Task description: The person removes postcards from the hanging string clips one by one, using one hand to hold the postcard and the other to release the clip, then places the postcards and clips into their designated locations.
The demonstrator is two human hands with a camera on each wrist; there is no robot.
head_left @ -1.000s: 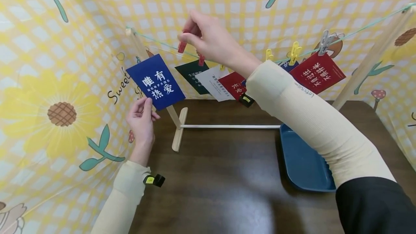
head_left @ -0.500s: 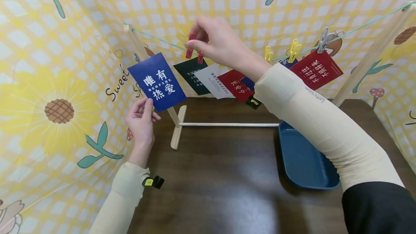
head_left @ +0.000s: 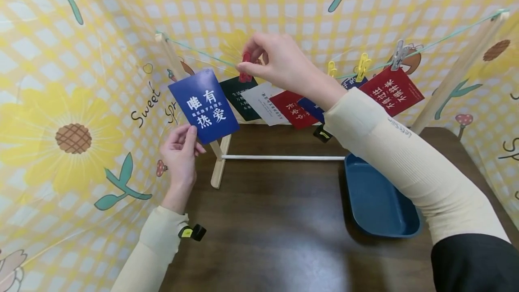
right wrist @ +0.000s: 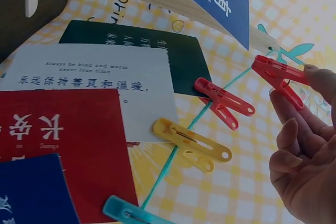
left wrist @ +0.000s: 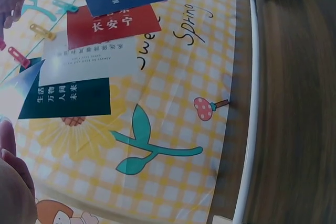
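Note:
My left hand (head_left: 180,157) pinches a blue card (head_left: 204,107) with white Chinese lettering by its lower edge, at the left of the rack. Higher up, my right hand (head_left: 279,57) pinches a red clothespin (right wrist: 278,74) by its handle ends; in the right wrist view its nose is apart from the teal line (right wrist: 160,174). A second red clothespin (right wrist: 226,100) clips a dark green card (right wrist: 136,51) to that line. Beside it hang a white card (right wrist: 89,72), held by a yellow clothespin (right wrist: 191,140), and a red card (right wrist: 68,145) near a teal clothespin (right wrist: 134,211).
Further right, a grey clothespin (head_left: 399,53) holds another red card (head_left: 391,91). Wooden posts (head_left: 458,75) carry the line, with a white rod (head_left: 284,157) low between them. A blue tray (head_left: 381,202) sits at the right on the dark table (head_left: 259,220).
My right hand has shifted right and slightly down with the red clothespin, which now overlaps the clothespin on the green card in the head view. My left hand and blue card have moved slightly right.

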